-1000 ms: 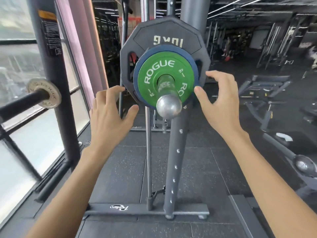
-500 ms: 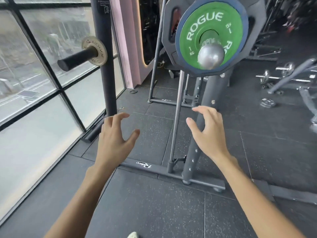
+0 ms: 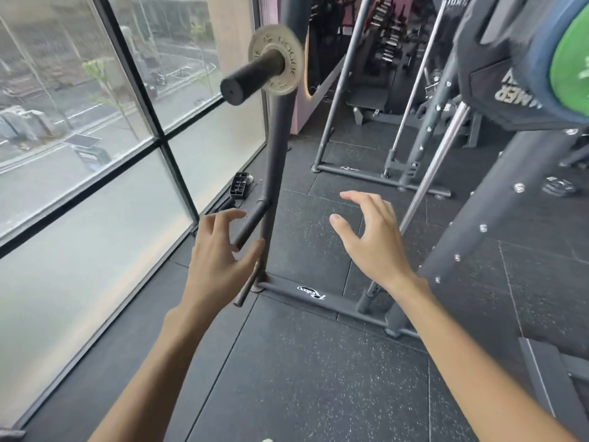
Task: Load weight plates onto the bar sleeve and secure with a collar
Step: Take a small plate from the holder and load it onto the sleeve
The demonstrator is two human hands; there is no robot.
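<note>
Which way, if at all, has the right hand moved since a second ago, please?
Yes. The right hand was at the green plate's rim; now it hangs open well below and left of it.

Speckled black rubber floor (image 3: 302, 378), big daylit windows (image 3: 79, 122) on the left

The single head-worn wide-angle view looks forward and steeply down from standing height onto the speckled rubber floor (image 3: 302, 378), close over the left hand (image 3: 220, 260) and right hand (image 3: 373, 240) reaching in from 6 o'clock, with the window (image 3: 79, 122) at 9 o'clock and the green plate (image 3: 570, 65) cropped at 2 o'clock.
</note>
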